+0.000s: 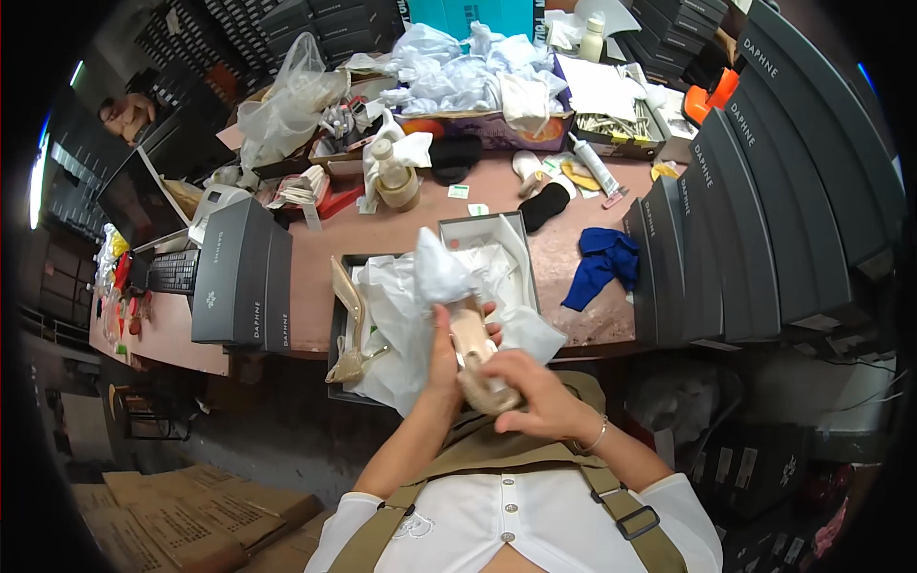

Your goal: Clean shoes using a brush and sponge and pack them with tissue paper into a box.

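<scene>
In front of my chest, above an open shoe box, I hold a beige high-heeled shoe [471, 336]. Its toe end is covered by a white wrapping [441, 267], and its glittery heel end points toward me. My left hand [443, 359] is wrapped round the middle of the shoe, fingers showing on its far side. At the heel end my right hand [537, 390] grips the shoe with bent fingers. A matching gold shoe [350, 329] lies at the left side of the open grey box [336, 380], beside crumpled white tissue paper [396, 329].
Dark shoe boxes [750, 220] stand stacked at the right, and more [234, 277] stand at the left. A blue cloth [604, 265], a tube [594, 164], a black cloth [546, 204] and a tape roll with a bottle [394, 177] lie beyond the box. Crumpled paper fills a purple carton [478, 132].
</scene>
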A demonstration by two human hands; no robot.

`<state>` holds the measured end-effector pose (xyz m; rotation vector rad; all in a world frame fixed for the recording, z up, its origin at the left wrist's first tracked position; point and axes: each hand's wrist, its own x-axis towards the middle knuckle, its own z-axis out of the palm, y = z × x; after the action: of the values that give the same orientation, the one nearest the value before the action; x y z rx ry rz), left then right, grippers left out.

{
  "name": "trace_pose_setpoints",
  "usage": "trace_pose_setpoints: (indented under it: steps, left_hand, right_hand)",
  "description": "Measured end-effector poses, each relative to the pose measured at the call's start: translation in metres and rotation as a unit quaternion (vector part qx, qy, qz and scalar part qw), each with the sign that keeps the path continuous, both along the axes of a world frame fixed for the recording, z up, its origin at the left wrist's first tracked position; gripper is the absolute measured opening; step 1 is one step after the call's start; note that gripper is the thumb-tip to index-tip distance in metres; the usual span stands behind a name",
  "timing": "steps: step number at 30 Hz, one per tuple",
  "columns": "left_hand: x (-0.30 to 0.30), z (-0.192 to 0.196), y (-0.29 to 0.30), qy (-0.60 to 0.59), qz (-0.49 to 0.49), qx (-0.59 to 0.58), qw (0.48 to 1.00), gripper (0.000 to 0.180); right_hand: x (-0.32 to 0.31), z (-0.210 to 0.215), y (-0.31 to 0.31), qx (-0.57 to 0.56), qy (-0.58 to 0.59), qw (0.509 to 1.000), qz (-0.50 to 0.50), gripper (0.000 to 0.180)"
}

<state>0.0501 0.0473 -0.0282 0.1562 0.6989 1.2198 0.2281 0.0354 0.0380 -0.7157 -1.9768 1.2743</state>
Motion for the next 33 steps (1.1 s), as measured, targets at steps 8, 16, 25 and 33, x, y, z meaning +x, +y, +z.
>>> trace_pose_setpoints:
  steps: [8,16,25,33]
  left_hand:
    - [-0.004,0.029,-0.043,0.048,0.069,0.024,0.996,0.068]
    - [0.001,0.029,-0.045,-0.012,0.069,-0.045,0.997,0.080]
    - [-0.025,0.007,-0.028,0.037,0.050,-0.014,0.998,0.075]
    - [-0.016,0.024,-0.027,-0.078,-0.030,-0.061,0.995,0.064]
  right_hand:
    - [-0.060,-0.032,0.063,0.382,-0.205,0.901,0.018,0.016]
    - [-0.065,-0.056,0.071,0.450,-0.159,0.878,0.028,0.009]
    - [-0.036,-0.011,0.067,-0.137,-0.040,0.981,0.132,0.023]
    - [-0.054,0.023,0.086,0.284,-0.100,0.953,0.008,0.045]
